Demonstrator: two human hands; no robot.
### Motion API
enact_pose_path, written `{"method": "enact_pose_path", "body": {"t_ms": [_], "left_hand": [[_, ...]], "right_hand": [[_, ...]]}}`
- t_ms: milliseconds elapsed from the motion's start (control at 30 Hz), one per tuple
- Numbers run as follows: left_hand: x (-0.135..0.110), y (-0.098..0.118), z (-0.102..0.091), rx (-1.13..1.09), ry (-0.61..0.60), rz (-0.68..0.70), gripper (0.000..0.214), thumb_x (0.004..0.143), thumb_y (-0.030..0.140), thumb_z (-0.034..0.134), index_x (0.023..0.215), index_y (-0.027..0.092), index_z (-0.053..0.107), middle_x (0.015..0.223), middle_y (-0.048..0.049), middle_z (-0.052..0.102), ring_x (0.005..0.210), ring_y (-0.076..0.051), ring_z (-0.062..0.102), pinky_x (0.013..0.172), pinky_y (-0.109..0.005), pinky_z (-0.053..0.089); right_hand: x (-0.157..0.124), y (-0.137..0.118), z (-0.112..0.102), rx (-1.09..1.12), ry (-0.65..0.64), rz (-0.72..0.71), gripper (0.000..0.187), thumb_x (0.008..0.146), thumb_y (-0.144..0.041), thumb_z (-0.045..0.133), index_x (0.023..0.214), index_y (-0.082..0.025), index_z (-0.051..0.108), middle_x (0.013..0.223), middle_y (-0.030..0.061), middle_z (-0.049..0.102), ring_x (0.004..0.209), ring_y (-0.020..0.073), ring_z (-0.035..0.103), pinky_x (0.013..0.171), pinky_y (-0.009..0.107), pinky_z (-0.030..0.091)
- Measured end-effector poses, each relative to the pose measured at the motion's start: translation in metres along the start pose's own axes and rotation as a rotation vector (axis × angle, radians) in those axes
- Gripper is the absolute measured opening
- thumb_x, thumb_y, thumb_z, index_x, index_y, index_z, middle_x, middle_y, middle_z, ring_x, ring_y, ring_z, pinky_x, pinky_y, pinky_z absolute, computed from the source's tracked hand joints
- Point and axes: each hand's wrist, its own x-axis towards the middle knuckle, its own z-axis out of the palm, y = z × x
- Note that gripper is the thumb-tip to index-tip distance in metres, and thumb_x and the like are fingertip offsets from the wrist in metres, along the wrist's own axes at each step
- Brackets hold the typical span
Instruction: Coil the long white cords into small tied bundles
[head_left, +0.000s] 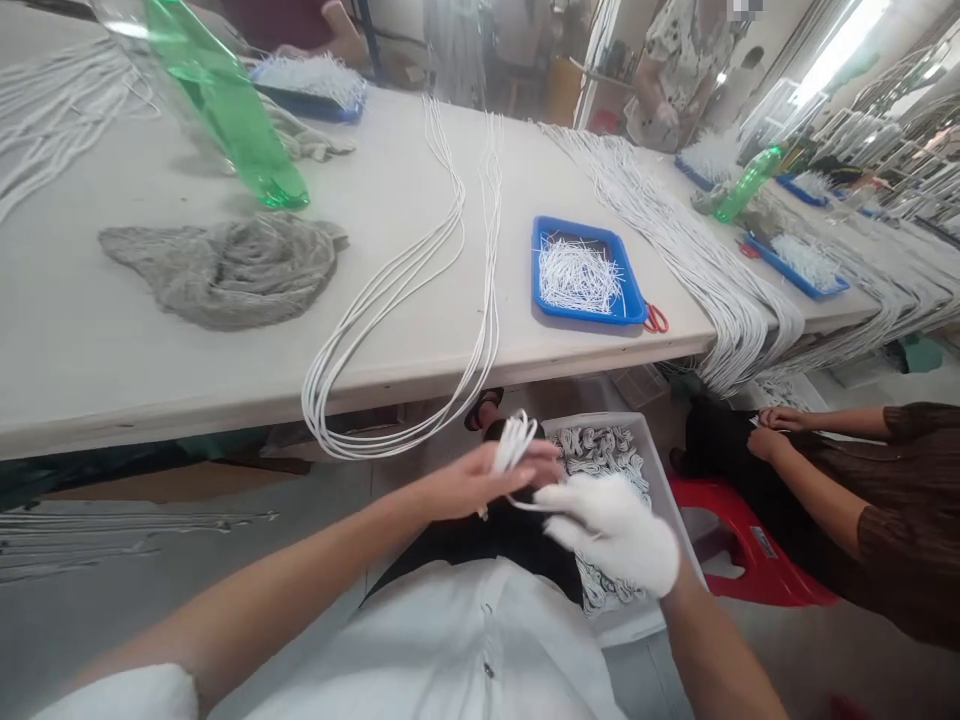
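Chief risk at that moment: loss of the small bundle of thin white cord loops from the bare left hand, most likely through a slackened pinch or a tug on its loose strand, with a drop into the grey plastic crate of coiled white cord directly below. Second risk: a tangle, caused by that strand catching on the coils in the crate or on the long white cords draped over the edge of the pale table, at centre of the frame. Bundle held upright at the top of the left hand, near the middle of the lower half of the frame, and apparently pinched in fingers pressed together. One thin strand led down from the bundle and across to the white fabric glove on the right hand, just beside the left hand, at lower right of centre. Gloved fingers bunched together, any pinch on the strand hidden from view. Farther off, right of centre, a blue plastic tray of short white cord pieces beside red-handled scissors.
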Motion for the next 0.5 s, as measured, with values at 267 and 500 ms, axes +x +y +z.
{"method": "enact_pose_path", "body": {"t_ms": [267, 500], "left_hand": [[-0.006, 0.02, -0.001, -0.482, 0.075, 0.267, 0.01, 0.083, 0.022, 0.062, 0.091, 0.016, 0.064, 0.067, -0.0002, 0.066, 0.063, -0.017, 0.067, 0.065, -0.029, 0.053], [-0.001, 0.052, -0.012, -0.517, 0.415, 0.412, 0.019, 0.089, 0.012, 0.047, 0.097, 0.015, 0.063, 0.06, 0.0022, 0.063, 0.055, -0.012, 0.063, 0.062, -0.026, 0.052]], "right_hand": [[-0.015, 0.058, 0.043, 0.075, 0.083, 0.159, 0.034, 0.095, -0.038, 0.042, 0.113, -0.022, 0.065, 0.089, 0.0056, 0.069, 0.08, 0.0192, 0.065, 0.073, 0.03, 0.05], [-0.01, 0.052, 0.045, 0.058, 0.166, 0.34, 0.035, 0.098, -0.03, 0.031, 0.107, -0.018, 0.062, 0.09, 0.0051, 0.069, 0.079, 0.0163, 0.064, 0.072, 0.026, 0.048]]}}
